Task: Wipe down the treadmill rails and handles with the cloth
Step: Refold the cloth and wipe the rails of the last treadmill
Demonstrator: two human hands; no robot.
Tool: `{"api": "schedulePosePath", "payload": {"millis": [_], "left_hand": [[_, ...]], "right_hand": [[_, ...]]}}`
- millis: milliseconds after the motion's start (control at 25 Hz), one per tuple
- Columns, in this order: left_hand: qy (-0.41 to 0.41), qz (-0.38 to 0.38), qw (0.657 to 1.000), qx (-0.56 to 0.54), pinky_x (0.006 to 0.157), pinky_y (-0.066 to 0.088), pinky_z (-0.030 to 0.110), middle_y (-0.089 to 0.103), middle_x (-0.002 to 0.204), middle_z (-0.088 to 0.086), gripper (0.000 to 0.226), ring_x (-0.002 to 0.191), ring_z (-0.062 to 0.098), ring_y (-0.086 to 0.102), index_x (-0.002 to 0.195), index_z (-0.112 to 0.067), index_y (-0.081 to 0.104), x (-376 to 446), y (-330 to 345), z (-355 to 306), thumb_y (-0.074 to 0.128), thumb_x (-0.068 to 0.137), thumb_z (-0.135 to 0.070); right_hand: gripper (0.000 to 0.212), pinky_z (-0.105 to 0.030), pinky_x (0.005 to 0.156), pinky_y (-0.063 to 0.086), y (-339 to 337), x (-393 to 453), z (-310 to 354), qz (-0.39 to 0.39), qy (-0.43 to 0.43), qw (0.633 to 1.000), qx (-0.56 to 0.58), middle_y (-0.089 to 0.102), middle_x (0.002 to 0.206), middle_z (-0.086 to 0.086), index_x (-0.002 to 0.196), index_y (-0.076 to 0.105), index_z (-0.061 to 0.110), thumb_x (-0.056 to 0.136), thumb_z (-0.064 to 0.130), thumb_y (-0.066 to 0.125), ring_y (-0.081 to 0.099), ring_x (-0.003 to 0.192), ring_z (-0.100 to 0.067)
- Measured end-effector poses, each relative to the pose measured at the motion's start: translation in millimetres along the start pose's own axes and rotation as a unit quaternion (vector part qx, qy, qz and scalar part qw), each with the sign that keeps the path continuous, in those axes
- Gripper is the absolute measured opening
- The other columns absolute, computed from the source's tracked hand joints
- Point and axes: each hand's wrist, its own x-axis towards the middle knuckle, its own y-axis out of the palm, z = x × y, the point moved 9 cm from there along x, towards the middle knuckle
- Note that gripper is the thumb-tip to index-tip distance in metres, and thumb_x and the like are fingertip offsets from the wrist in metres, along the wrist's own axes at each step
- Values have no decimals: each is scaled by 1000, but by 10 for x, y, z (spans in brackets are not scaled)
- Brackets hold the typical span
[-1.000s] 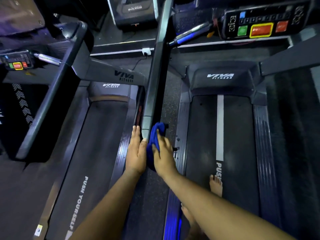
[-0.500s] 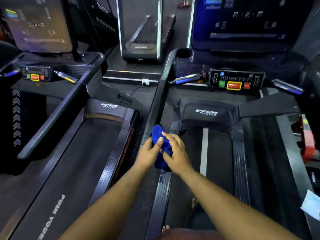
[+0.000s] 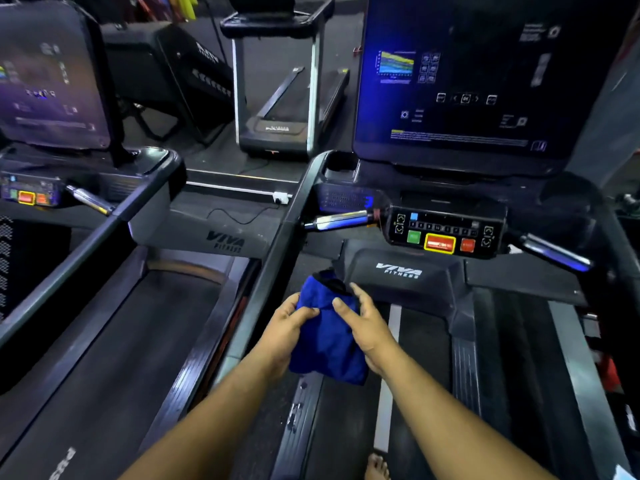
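Cloth: blue cloth (image 3: 327,336), bunched, held between both hands just right of the left rail (image 3: 273,265), apart from it.
Left hand: left hand (image 3: 285,329) grips the cloth's left edge, thumb on top.
Right hand: right hand (image 3: 363,323) holds the right side, fingers curled; the far fingers possibly lifted.
Treadmill: control panel (image 3: 445,233) far of the hands, screen (image 3: 460,77) above, belt (image 3: 415,375) beneath.

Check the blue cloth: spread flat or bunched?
Bunched: the blue cloth hangs crumpled between the left hand and right hand, both gripping it.
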Motion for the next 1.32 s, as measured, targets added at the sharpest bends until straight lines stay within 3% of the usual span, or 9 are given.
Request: {"api": "schedulePosePath", "payload": {"millis": [160, 280, 440, 600, 720, 800, 920, 1120, 1320], "left_hand": [[78, -53, 985, 143, 92, 55, 51, 74, 105, 7, 34, 101, 26, 69, 107, -17, 64, 445, -44, -250, 71, 79, -35], [130, -57, 954, 264, 90, 56, 47, 72, 110, -13, 53, 103, 9, 69, 122, -34, 54, 886, -90, -496, 68, 75, -54], [187, -122, 867, 445, 79, 55, 39, 75, 102, -5, 44, 93, 20, 70, 124, -33, 54, 1602, -217, -981, 61, 86, -55], [244, -164, 778, 555, 86, 45, 43, 71, 98, 5, 38, 102, 32, 62, 119, -23, 56, 2362, -242, -1432, 58, 91, -49], [213, -148, 740, 620, 102, 34, 49, 56, 138, 5, 48, 132, 28, 44, 135, -25, 50, 2829, -455, -1277, 57, 92, -45], [167, -115, 755, 623, 113, 23, 57, 25, 163, 3, 60, 150, 24, 19, 153, -30, 30, 3005, -615, -1030, 46, 98, -49], [151, -84, 769, 615, 117, 14, 64, 1, 168, 0, 61, 154, 18, -1, 158, -32, 13, 3123, -651, -888, 35, 103, -49], [163, -74, 774, 607, 117, 10, 66, -3, 168, -1, 57, 154, 15, -4, 158, -29, 12, 3143, -637, -918, 27, 106, -45], [190, -58, 747, 635, 117, 10, 68, -4, 168, -1, 57, 154, 16, -5, 159, -27, 10, 3104, -565, -936, 28, 106, -40]], "right_hand": [[42, -43, 94, 56, -212, 430, 351, -58, -72, 994, -66, 71, 112, 5, 117, 59, 31, 82, 31, 81, 68, 104, -14], [45, -38, 93, 53, -246, 824, 714, -100, -133, 971, -172, 67, 114, 10, 118, 55, 32, 81, 34, 80, 64, 105, -11], [48, -30, 87, 47, -104, 1459, 1279, -153, -220, 910, -316, 60, 128, 5, 127, 49, 26, 87, 38, 72, 59, 113, -19], [54, -42, 86, 50, 40, 2207, 1625, -230, -221, 800, -508, 50, 136, -3, 138, 41, 22, 93, 42, 62, 58, 113, -28], [67, -60, 112, 26, 290, 2679, 1433, -240, -166, 676, -677, 29, 156, -10, 151, 28, 23, 90, 29, 55, 30, 144, -31], [74, -68, 116, 5, 495, 2769, 1044, -157, -166, 654, -721, 15, 164, -7, 156, 18, 23, 88, 28, 47, 11, 153, -28], [65, -64, 117, 14, 563, 2798, 789, -102, -211, 600, -765, 44, 151, -4, 152, 34, 21, 90, 37, 45, 34, 144, -25], [59, -44, 82, 44, 548, 3378, 1081, -28, -100, 623, -776, 69, 107, -7, 112, 64, 21, 97, 63, 24, 63, 101, -31], [69, -51, 102, 38, 344, 2829, 861, -95, -199, 544, -810, 59, 123, -6, 134, 53, 17, 92, 69, 37, 55, 116, -28]]}}
